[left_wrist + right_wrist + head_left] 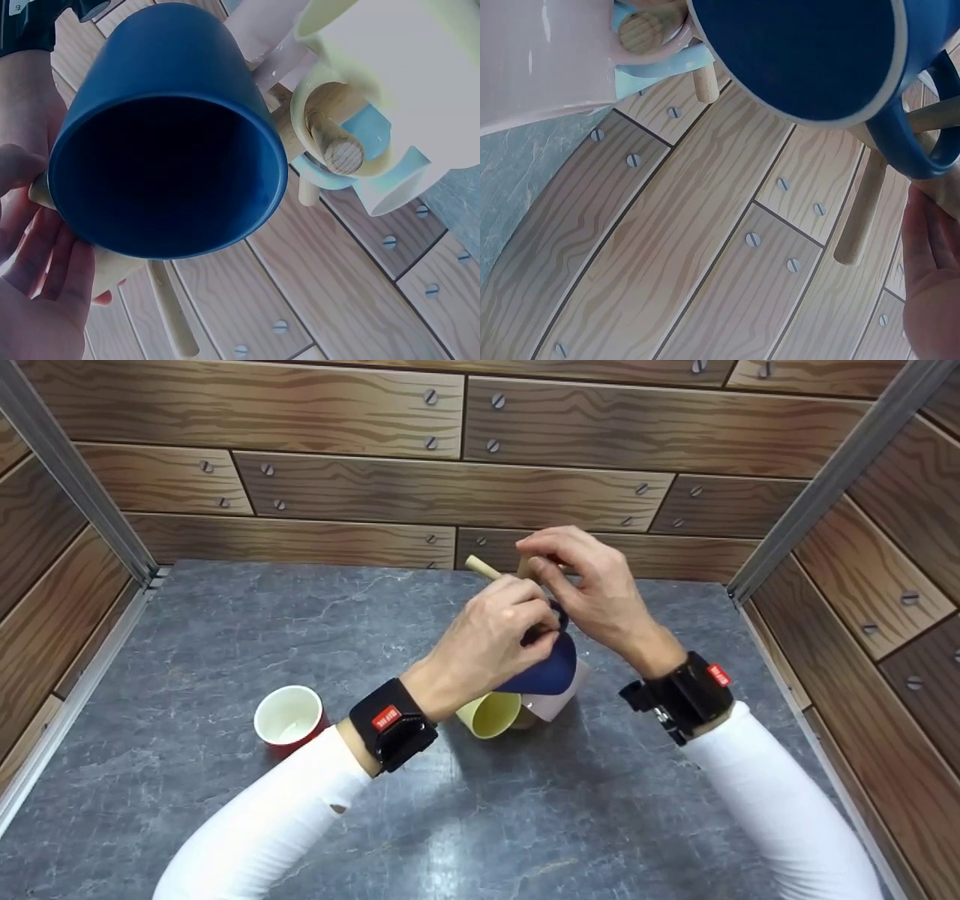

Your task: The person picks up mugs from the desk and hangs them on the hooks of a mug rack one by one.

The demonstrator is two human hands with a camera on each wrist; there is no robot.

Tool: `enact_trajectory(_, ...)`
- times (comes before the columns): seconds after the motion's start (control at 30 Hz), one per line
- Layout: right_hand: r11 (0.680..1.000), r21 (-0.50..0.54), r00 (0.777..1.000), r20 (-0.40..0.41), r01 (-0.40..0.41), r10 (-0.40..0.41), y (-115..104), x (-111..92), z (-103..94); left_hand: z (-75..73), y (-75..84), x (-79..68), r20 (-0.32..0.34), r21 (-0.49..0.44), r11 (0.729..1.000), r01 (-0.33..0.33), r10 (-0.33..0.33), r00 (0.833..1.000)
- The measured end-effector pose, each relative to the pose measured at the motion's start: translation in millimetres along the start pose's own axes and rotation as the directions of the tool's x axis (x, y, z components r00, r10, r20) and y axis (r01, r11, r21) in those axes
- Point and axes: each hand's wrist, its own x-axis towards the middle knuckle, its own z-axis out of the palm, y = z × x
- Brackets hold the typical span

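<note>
A wooden mug tree [482, 568] stands on the grey surface, with its lower part hidden behind mugs and hands. My left hand [499, 626] grips a dark blue mug [169, 52] near its handle, mouth turned toward the wrist cameras. In the right wrist view, a wooden peg passes through the blue mug's handle [930, 161]. My right hand [592, 577] pinches the top of the tree's post between thumb and fingers. Below the blue mug hang a yellow mug [495, 716] and a pale pink mug [559, 697]. The wrist views also show a light blue mug [401, 184].
A red mug [289, 720] with a white inside stands upright on the surface, left of my left forearm. Wood-patterned panels [360, 487] enclose the back and sides. Metal rails run along the corners.
</note>
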Motion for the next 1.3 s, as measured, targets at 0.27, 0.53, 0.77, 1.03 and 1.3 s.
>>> enact_trajectory(0.27, 0.998, -0.067, 1.0, 0.003, 0.002, -0.002, 3.1, -3.3, -7.5, -1.7, -2.9, -3.0, -0.002, -0.016, 1.0, -0.008, 0.008, 1.0)
enact_trajectory(0.53, 0.995, -0.099, 0.999, -0.025, -0.029, 0.027, 5.5, -7.4, -13.3, -8.1, -8.0, -8.2, -0.017, -0.061, 0.998, -0.001, 0.0, 1.0)
enact_trajectory(0.77, 0.996, -0.082, 0.999, -0.036, -0.043, 0.04, 4.7, -12.0, -16.4, -13.6, -14.5, -14.4, -0.035, -0.058, 0.998, 0.009, -0.011, 0.999)
enact_trajectory(1.03, 0.995, -0.074, 0.998, -0.029, -0.062, 0.06, 0.2, -16.1, -19.1, -16.9, -18.1, -19.1, -0.037, -0.049, 0.998, 0.029, -0.031, 0.999)
enact_trajectory(1.3, 0.993, -0.085, 0.997, -0.026, -0.08, 0.078, -5.2, -15.5, -22.3, -23.2, -24.2, -23.7, -0.047, -0.029, 0.998, 0.061, -0.063, 0.997)
